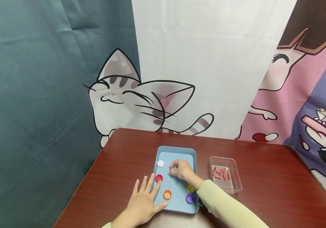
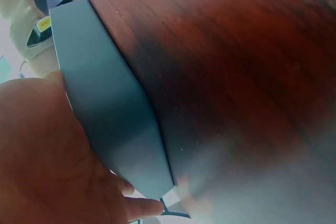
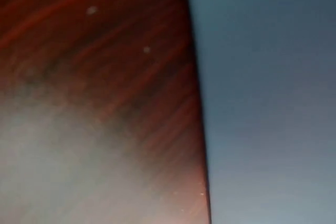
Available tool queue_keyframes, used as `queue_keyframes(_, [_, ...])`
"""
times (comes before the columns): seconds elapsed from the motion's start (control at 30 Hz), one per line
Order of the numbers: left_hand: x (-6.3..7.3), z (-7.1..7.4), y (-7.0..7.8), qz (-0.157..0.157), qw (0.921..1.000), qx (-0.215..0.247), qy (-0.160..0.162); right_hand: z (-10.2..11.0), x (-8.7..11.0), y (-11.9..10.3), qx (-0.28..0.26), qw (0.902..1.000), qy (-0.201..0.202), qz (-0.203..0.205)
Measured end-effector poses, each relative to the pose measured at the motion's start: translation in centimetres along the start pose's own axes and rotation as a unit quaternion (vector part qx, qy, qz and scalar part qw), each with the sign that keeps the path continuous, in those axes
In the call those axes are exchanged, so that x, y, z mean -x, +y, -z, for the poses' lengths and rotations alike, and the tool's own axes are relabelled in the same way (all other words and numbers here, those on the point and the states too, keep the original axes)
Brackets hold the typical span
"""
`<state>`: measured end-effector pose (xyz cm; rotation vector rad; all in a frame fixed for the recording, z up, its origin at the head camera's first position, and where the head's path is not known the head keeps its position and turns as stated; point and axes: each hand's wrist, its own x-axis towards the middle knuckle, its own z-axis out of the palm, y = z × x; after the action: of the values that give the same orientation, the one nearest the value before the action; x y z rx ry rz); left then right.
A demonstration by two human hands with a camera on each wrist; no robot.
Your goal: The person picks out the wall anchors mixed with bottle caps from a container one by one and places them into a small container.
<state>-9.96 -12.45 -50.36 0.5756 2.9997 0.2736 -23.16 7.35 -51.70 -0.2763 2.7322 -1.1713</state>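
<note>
A light blue tray (image 1: 177,204) lies on the table with small round caps in it: white (image 1: 160,163), red (image 1: 159,178), orange (image 1: 167,194), yellow (image 1: 191,189) and purple (image 1: 190,198). Over its middle, my right hand (image 1: 182,170) pinches a small red stick (image 1: 170,169), mostly hidden by the fingertips. My left hand (image 1: 143,201) rests with spread fingers across the tray's left rim, a fingertip by the red cap. The left wrist view shows that palm (image 2: 47,156) beside the tray's outer wall (image 2: 105,93). In the right wrist view only tray wall (image 3: 268,103) and tabletop appear.
Right of the tray stands a clear plastic box (image 1: 236,178) holding several red sticks (image 1: 218,177). The reddish-brown wooden table (image 1: 117,164) reaches back to a cloth printed with a cartoon cat (image 1: 111,107).
</note>
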Motion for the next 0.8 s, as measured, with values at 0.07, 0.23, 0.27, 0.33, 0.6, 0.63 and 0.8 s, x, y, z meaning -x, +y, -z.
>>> queue_keyframes(0.07, [0.0,0.0,0.0,-0.002,1.0000,-0.005,0.007,0.3,-0.1,-0.1,-0.009,1.0000,-0.002,-0.003])
queue_keyframes(0.23, [-0.1,0.3,0.0,-0.002,0.9999,-0.008,0.010,1.2,0.1,-0.3,-0.032,0.9995,0.002,-0.002])
queue_keyframes(0.27, [-0.1,0.3,0.0,-0.001,0.9999,-0.008,0.008,1.4,0.2,-0.4,-0.035,0.9994,0.003,-0.001])
queue_keyframes(0.33, [-0.1,0.3,0.0,0.001,1.0000,-0.008,0.003,1.8,0.5,-0.4,-0.040,0.9992,0.005,0.003])
queue_keyframes(0.6, [0.0,0.0,0.0,0.005,1.0000,-0.001,0.002,3.0,1.6,-0.5,-0.055,0.9983,0.015,0.009])
queue_keyframes(0.63, [0.0,-0.1,0.0,0.005,1.0000,-0.001,0.002,3.2,1.8,-0.4,-0.054,0.9984,0.015,0.007])
queue_keyframes(0.8, [0.2,0.0,0.2,0.005,1.0000,-0.002,0.001,4.2,2.3,-0.1,-0.053,0.9984,0.022,0.000])
